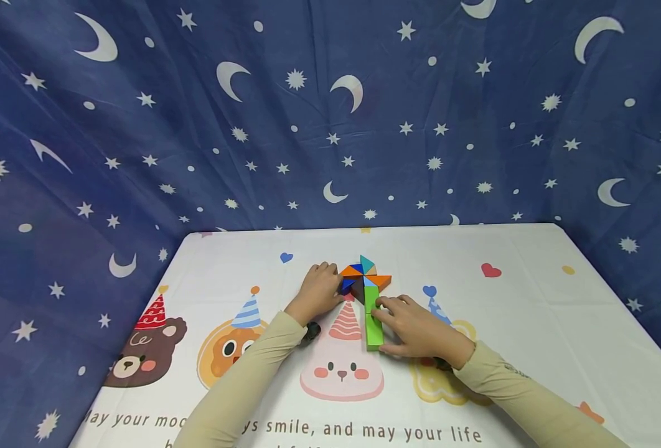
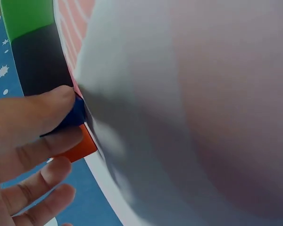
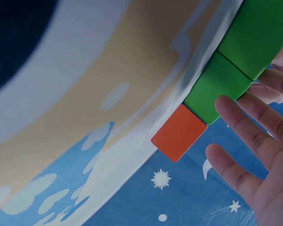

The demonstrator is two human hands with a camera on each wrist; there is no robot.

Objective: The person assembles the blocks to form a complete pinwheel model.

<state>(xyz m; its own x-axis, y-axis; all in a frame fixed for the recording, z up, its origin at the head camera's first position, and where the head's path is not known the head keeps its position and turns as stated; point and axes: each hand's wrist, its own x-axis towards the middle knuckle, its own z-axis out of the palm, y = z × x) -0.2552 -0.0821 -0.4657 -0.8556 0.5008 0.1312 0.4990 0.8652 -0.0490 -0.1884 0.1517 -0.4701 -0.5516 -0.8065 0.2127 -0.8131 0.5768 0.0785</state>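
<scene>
Triangular blocks in orange, blue, teal, tan and black form a pinwheel (image 1: 366,264) flat on the table. Below its centre, two green blocks (image 1: 373,330) lie end to end like a stem. At the pinwheel's left side, my left hand (image 1: 320,290) pinches a dark blue triangular block (image 2: 76,113) between thumb and forefinger. Beside that block are a black block (image 2: 40,61) and an orange block (image 2: 82,147). My right hand (image 1: 420,328) lies along the stem's right side, fingertips at the green blocks and thumb by the near end. Its fingers look fairly straight in the right wrist view.
A white tablecloth (image 1: 532,323) printed with cartoon animals, hearts and lettering covers the table. Behind and at both sides hangs a dark blue curtain (image 1: 308,112) with moons and stars. In the right wrist view, an orange block (image 3: 179,133) lies beyond the green ones.
</scene>
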